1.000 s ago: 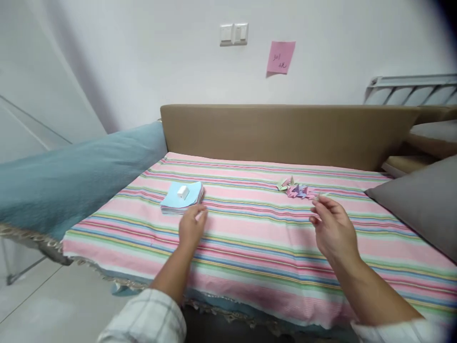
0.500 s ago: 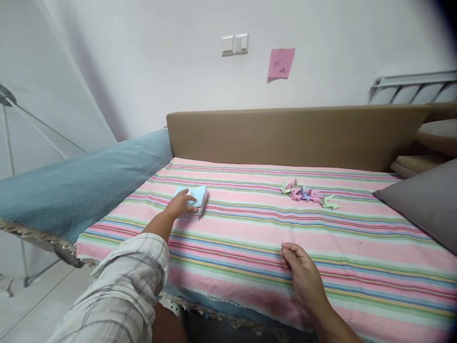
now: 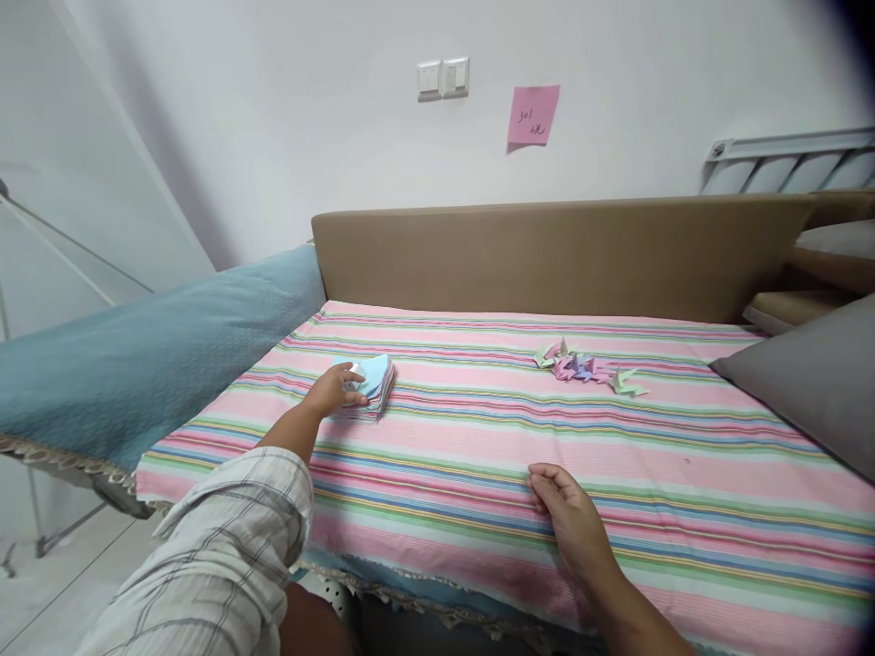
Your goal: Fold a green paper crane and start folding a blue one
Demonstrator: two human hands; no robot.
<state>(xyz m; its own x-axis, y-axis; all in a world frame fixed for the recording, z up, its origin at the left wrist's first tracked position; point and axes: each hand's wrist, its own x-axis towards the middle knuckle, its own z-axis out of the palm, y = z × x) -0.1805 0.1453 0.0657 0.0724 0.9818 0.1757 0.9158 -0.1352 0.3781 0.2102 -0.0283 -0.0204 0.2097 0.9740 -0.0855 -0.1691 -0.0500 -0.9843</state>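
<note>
Touching one paper stack (image 3: 375, 386): left hand (image 3: 333, 392).

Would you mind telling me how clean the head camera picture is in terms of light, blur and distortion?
Head view: soft, even indoor light with faint shadows; the left hand on the paper stack and the right hand look sharp; wide-angle lens bends the sofa back, and the top right corner darkens with vignetting; the sleeve nearby is slightly soft.

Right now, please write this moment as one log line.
left hand: on light-blue square paper stack | right hand: resting on striped cloth | folded paper pieces: untouched
</note>
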